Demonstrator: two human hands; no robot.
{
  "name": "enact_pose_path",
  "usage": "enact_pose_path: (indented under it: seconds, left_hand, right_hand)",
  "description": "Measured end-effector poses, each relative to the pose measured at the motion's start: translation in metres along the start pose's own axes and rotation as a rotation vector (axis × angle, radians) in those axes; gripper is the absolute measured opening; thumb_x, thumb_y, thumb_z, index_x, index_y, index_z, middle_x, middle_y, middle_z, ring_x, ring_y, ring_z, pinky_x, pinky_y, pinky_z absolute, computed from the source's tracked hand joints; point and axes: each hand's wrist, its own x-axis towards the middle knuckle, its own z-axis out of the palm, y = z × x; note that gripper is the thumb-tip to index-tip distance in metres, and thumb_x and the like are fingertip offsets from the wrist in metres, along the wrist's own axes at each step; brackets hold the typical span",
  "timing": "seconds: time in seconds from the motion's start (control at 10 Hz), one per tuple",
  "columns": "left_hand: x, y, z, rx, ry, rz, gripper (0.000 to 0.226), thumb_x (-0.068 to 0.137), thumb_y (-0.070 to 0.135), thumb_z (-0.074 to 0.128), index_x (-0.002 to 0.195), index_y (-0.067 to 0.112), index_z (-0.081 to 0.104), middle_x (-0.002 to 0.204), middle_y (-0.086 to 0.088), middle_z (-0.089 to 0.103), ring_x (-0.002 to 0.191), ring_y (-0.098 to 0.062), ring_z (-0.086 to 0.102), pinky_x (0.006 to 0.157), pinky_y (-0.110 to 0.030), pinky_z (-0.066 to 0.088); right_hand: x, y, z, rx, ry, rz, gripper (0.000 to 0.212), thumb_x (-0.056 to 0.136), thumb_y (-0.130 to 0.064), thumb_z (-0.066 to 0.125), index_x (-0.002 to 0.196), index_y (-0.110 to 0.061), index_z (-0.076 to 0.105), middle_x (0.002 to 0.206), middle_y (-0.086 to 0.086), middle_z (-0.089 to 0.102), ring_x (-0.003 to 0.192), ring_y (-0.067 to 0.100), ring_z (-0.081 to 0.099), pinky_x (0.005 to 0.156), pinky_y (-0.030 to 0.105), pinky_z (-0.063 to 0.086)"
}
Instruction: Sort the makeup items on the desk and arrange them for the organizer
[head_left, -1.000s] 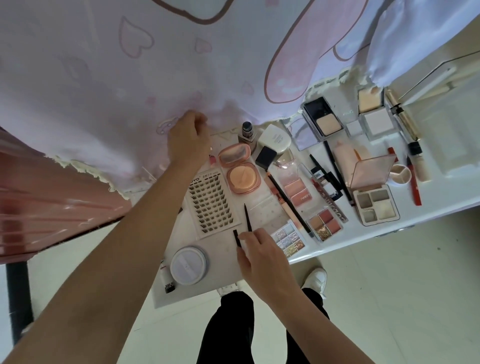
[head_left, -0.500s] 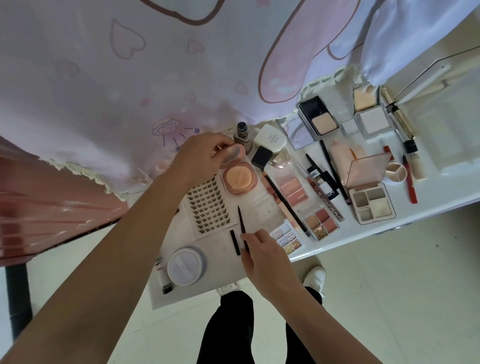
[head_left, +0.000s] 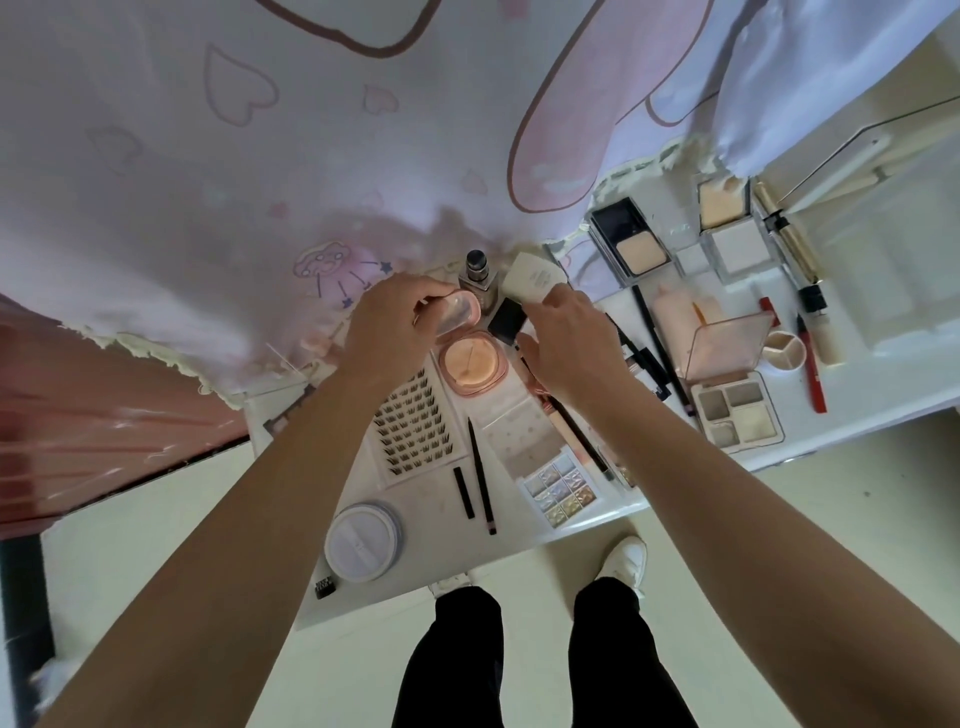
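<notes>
A round pink blush compact (head_left: 471, 365) lies open on the white desk (head_left: 857, 387), its mirrored lid (head_left: 457, 312) standing up. My left hand (head_left: 390, 325) grips that lid from the left. My right hand (head_left: 566, 343) is above the desk just right of the compact, fingers curled by a white tube with a black cap (head_left: 524, 291); whether it holds the tube I cannot tell. A thin black pencil (head_left: 482, 475) and its short black cap (head_left: 463, 492) lie loose near the front edge.
A lash tray (head_left: 413, 428), round white jar (head_left: 363, 539), glitter palette (head_left: 561, 488) and small bottle (head_left: 477, 278) surround the compact. Palettes (head_left: 737, 410), powder compacts (head_left: 631, 244), pens and a clear organizer (head_left: 893, 260) fill the right side. A pink printed curtain (head_left: 260, 156) hangs behind.
My left hand came down from the curtain onto the compact's lid. My right hand let go of the black pencil at the front and moved up beside the compact and white tube.
</notes>
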Motion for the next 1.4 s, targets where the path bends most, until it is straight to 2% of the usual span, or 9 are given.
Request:
enact_pose_path:
  seconds: [0.2,0.4,0.5,0.6,0.8,0.9,1.2,1.3,1.4]
  left_hand:
    - [0.001,-0.003,0.002,-0.017,0.002,-0.006,0.023,0.094,0.017,0.061,0.114,0.019,0.073,0.108,0.000,0.072,0.094,-0.016,0.064,0.091,-0.036,0.050]
    - [0.000,0.001,0.003,-0.033,-0.009,-0.071,0.027,0.092,0.020,0.062,0.118,0.017,0.069,0.114,0.001,0.069,0.102,-0.017,0.062,0.096,-0.038,0.048]
    - [0.000,0.006,0.006,-0.023,-0.025,-0.103,0.041,0.089,0.035,0.066,0.126,0.020,0.062,0.123,0.004,0.065,0.113,-0.016,0.057,0.100,-0.039,0.046]
    - [0.005,0.014,0.010,-0.011,-0.001,-0.085,0.056,0.085,0.048,0.069,0.133,0.020,0.057,0.125,0.003,0.062,0.116,-0.016,0.053,0.096,-0.031,0.042]
    - [0.022,0.025,0.019,0.024,0.064,-0.055,0.047,0.081,0.054,0.068,0.117,0.024,0.067,0.103,0.008,0.071,0.098,-0.018,0.062,0.084,-0.042,0.052]
    - [0.024,0.026,0.025,0.027,0.132,-0.097,0.045,0.078,0.058,0.066,0.110,0.026,0.069,0.094,0.011,0.071,0.089,-0.015,0.065,0.077,-0.040,0.055]
    - [0.025,0.038,0.031,0.094,0.252,-0.220,0.046,0.077,0.060,0.072,0.101,0.020,0.066,0.092,0.007,0.071,0.086,-0.018,0.066,0.076,-0.040,0.054]
    - [0.028,0.042,0.027,0.090,0.217,-0.250,0.051,0.077,0.062,0.071,0.105,0.019,0.064,0.099,0.005,0.070,0.093,-0.019,0.064,0.078,-0.040,0.054]
    - [0.020,0.042,0.017,0.153,0.191,-0.209,0.060,0.083,0.063,0.065,0.121,0.017,0.059,0.116,0.000,0.064,0.109,-0.022,0.056,0.085,-0.038,0.049]
  right_hand:
    - [0.002,0.005,-0.002,0.193,0.104,0.064,0.035,0.096,-0.033,0.056,0.125,-0.015,0.063,0.124,0.010,0.053,0.110,0.025,0.053,0.085,0.033,0.049]
    - [0.017,0.017,-0.001,0.179,0.029,0.162,0.058,0.095,-0.031,0.056,0.148,-0.013,0.039,0.145,0.010,0.044,0.127,0.030,0.045,0.100,0.041,0.045]
    - [0.024,0.019,-0.001,0.148,0.004,0.165,0.056,0.096,-0.039,0.056,0.144,-0.014,0.043,0.134,0.009,0.053,0.120,0.029,0.049,0.096,0.041,0.047]
    - [0.026,0.018,-0.004,0.148,0.006,0.200,0.057,0.095,-0.048,0.058,0.139,-0.015,0.048,0.130,0.008,0.055,0.120,0.028,0.050,0.095,0.040,0.046]
    - [0.025,0.017,-0.001,0.224,-0.009,0.252,0.057,0.092,-0.050,0.061,0.138,-0.017,0.050,0.130,0.007,0.056,0.121,0.026,0.052,0.092,0.041,0.050]
    - [0.024,0.018,0.002,0.244,-0.008,0.258,0.056,0.092,-0.048,0.061,0.137,-0.016,0.050,0.127,0.007,0.058,0.119,0.026,0.054,0.093,0.042,0.052]
    - [0.022,0.017,0.005,0.277,0.027,0.266,0.055,0.091,-0.048,0.065,0.132,-0.013,0.052,0.120,0.009,0.062,0.111,0.027,0.060,0.089,0.041,0.054]
    - [0.021,0.017,0.006,0.307,0.029,0.267,0.052,0.092,-0.045,0.064,0.132,-0.013,0.053,0.118,0.010,0.063,0.109,0.026,0.060,0.089,0.039,0.054]
    - [0.019,0.015,0.002,0.278,0.027,0.264,0.049,0.094,-0.042,0.062,0.134,-0.015,0.054,0.123,0.010,0.061,0.112,0.026,0.059,0.091,0.039,0.053]
